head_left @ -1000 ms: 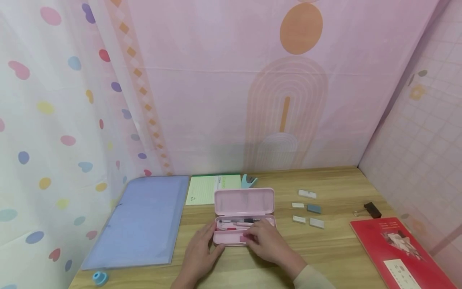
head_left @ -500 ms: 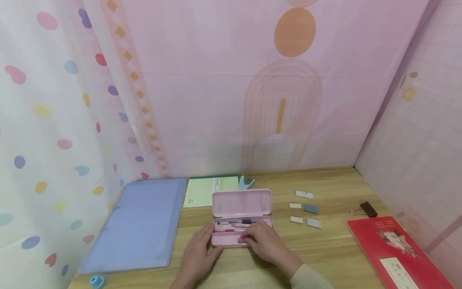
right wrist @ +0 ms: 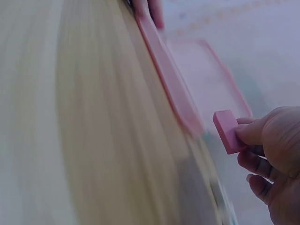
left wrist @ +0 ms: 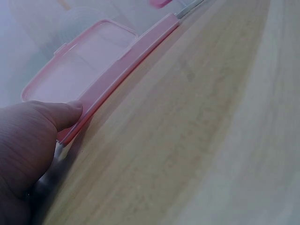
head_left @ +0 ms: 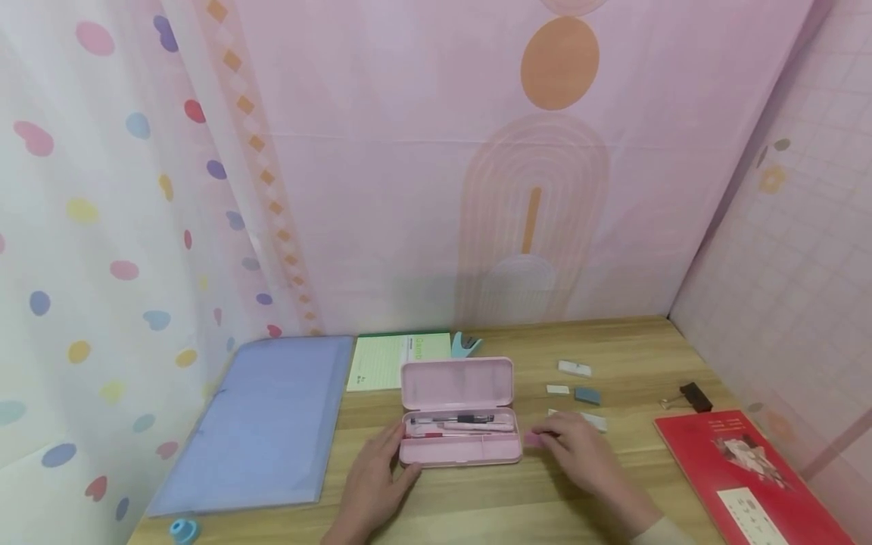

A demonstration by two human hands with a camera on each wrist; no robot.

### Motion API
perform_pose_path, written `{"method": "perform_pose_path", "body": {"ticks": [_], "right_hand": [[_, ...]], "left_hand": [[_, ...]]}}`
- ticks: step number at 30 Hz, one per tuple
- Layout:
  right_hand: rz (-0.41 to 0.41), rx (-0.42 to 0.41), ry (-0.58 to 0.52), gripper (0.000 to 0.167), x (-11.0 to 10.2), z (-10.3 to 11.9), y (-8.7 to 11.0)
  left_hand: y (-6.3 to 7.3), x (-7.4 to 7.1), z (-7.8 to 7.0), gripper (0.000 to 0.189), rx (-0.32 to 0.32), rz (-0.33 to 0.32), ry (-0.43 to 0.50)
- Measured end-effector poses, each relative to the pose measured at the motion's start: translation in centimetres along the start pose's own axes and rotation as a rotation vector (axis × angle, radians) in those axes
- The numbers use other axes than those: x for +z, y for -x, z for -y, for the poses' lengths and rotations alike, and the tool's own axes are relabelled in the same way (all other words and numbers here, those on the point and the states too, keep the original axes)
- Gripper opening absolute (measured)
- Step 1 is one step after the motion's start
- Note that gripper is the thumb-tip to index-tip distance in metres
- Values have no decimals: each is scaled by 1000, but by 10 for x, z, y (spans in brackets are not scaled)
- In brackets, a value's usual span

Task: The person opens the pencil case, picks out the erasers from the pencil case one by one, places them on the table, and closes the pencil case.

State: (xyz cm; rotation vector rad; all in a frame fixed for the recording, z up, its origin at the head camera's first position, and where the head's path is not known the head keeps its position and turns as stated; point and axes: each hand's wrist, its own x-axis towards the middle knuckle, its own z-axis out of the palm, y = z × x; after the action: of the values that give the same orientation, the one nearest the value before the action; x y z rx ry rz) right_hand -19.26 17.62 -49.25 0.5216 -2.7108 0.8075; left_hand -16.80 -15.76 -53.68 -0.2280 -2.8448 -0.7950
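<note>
A pink pencil case (head_left: 439, 453) lies lid-up on the table, pens (head_left: 470, 418) in its back compartment. The front compartment has a divider toward the right. My left hand (head_left: 371, 484) holds the case's left end, thumb at the front corner and fingers along the side. Just off the case's right end, my right hand (head_left: 579, 454) pinches a pink eraser (right wrist: 227, 130) between thumb and fingers. Close behind that hand lie light erasers, one half covered by it, plus a blue eraser (head_left: 587, 395) and a white eraser (head_left: 575, 368).
A blue folder (head_left: 259, 424) covers the table's left side, with a small blue cap-like piece (head_left: 184, 530) at its front. Behind the case are a green notepad (head_left: 381, 363) and a light-blue stapler-like tool (head_left: 465, 345). A black binder clip (head_left: 696, 396) and red booklet (head_left: 742, 454) lie right.
My right hand has lifted the pink eraser out of the case's front compartment and moved right, past the case's end. The left hand stays on the case.
</note>
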Motion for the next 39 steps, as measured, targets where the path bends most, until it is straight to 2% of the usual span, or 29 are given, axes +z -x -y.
{"method": "perform_pose_path", "body": {"ticks": [6,13,18,25,32,36,39], "right_hand": [[24,132,2,14,-22,-35,14],[68,174,-36,13,-27,-51,20],[99,213,-51,9,-25,-53,18],[115,181,-20,16,-21,-52,18],[93,154,-29,18,-21,-53,18],[83,172,-72,30,-27,-49,10],[95,188,-109,38,-33,-39,-4]], "left_hand": [[-1,0,0,74,-2,7,2],[0,1,2,75,8,-1,9],[0,2,1,75,-11,8,13],[-1,1,1,74,-12,7,-2],[1,-1,1,75,0,3,-1],[-3,-5,0,75,31,15,44],[-9,-15,-1,72,27,41,74]]}}
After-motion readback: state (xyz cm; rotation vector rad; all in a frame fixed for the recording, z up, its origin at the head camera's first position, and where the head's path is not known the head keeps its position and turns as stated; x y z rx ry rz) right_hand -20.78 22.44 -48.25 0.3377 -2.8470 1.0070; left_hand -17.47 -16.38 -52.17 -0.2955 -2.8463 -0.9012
